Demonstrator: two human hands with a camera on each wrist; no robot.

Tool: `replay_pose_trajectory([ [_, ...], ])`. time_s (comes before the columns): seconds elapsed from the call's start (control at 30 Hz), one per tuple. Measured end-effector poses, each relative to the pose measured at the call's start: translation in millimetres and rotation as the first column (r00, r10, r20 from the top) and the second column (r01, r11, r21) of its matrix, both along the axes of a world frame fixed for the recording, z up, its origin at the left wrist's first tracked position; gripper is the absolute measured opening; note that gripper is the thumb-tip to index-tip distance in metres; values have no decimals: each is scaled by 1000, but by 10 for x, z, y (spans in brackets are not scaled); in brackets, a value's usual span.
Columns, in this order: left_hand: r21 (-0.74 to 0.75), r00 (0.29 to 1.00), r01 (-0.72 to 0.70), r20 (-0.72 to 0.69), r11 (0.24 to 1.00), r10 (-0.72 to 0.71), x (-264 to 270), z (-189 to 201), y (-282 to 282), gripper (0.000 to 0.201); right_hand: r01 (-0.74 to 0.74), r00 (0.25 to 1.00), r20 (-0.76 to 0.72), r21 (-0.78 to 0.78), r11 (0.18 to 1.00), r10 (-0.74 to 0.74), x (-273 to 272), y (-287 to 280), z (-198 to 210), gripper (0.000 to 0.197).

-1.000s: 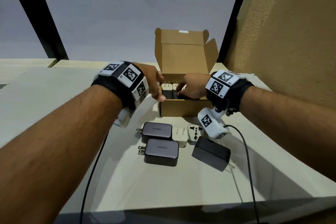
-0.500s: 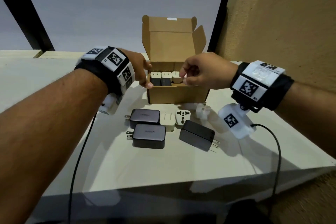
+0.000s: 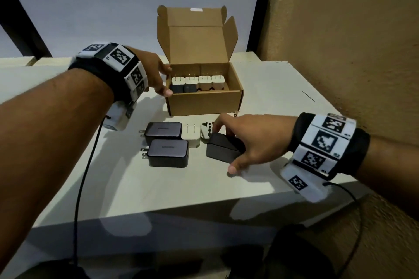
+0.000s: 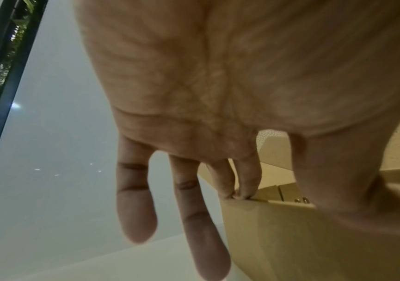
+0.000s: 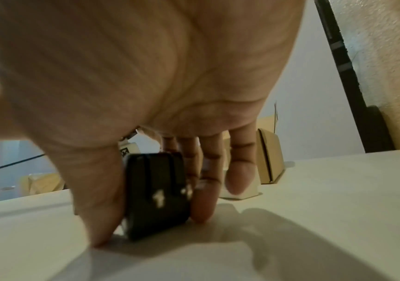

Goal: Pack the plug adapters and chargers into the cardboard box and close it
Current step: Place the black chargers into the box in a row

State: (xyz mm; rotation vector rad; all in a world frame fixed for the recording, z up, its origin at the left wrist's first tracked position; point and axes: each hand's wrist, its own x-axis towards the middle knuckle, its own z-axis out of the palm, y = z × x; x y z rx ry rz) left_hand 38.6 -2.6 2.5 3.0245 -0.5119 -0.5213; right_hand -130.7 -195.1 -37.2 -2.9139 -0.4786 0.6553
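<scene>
The open cardboard box stands at the table's middle back, lid up, holding a row of several plug adapters with prongs up. My left hand rests on the box's left wall, fingertips on the rim and thumb at the front corner. In front of the box, my right hand grips a black charger on the table between thumb and fingers, its prongs facing the wrist camera. Two dark grey chargers and two white adapters lie to its left.
The white table ends close in front of me. A rough tan wall rises at the right. Black cables hang from both wrists over the table edge.
My right hand has left the box and come down to the black charger on the table, closing around it. The left hand has stayed on the box's left wall.
</scene>
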Motion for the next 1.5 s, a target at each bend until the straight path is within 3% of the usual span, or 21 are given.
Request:
replay_pose_trajectory([
  [0.23, 12, 1000, 17, 15, 1000, -17, 9, 2, 3, 84, 22, 992, 124, 96, 995, -34, 72, -31, 119, 50],
  [0.37, -24, 1000, 26, 18, 999, -26, -13, 9, 5, 80, 37, 985, 152, 268, 963, -80, 155, -25, 363, 45],
  [0.47, 6, 998, 49, 40, 999, -49, -1, -2, 21, 80, 149, 957, 144, 498, 854, -251, 293, -19, 444, 51],
  [0.53, 16, 997, 60, 43, 998, -60, 10, -5, 30, 79, 191, 922, 157, 611, 768, -354, 454, -1, 470, 44],
  [0.67, -12, 998, 57, 38, 998, -57, 15, -2, 42, 78, 237, 860, 234, 603, 761, -454, 842, 47, 511, 25],
  [0.9, -19, 998, 61, 31, 998, -60, 27, -28, 72, 80, 331, 771, 285, 585, 740, -570, 1250, 81, 460, 22],
  [1.13, -54, 998, 62, 13, 997, -61, -6, 14, 74, 79, 370, 805, 303, 416, 830, -511, 1417, 196, 302, 21],
  [1.5, 26, 996, 78, 45, 997, -79, 6, -15, 60, 79, 398, 827, 324, 238, 886, -459, 1450, 179, 230, 22],
])
